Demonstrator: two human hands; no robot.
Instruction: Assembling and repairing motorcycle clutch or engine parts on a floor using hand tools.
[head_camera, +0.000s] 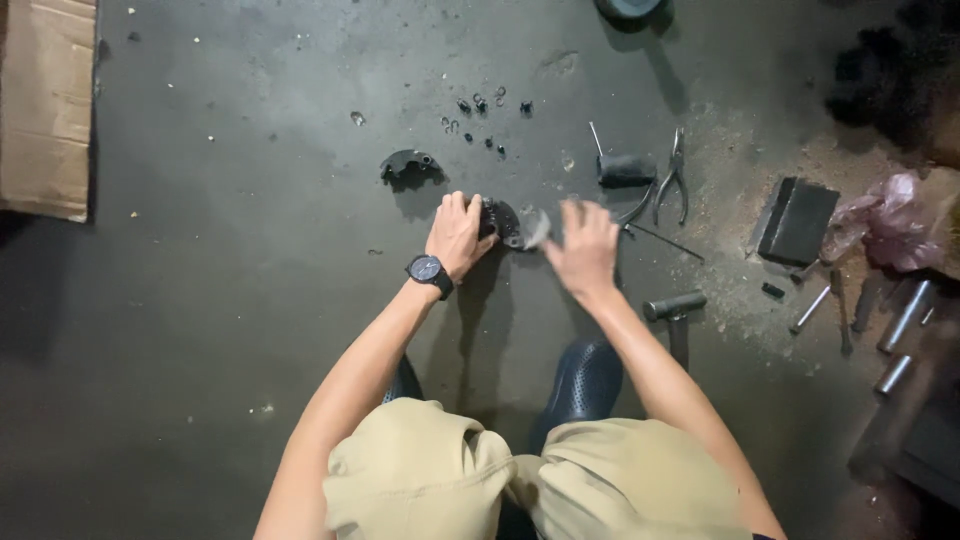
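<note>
While left hand (457, 233) grips: pliers (675, 178) nearby.

left hand (458, 235) curled, gripping; right hand (583, 245) blurred, fingers spread

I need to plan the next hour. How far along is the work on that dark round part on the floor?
Looks partly stripped: a curved black cover piece lies apart, and small loose bits are scattered beyond it. In hand: the left hand grips the dark round part, while the right hand is blurred beside it. The pliers and hammer lie untouched. How much remains cannot be told.
</note>
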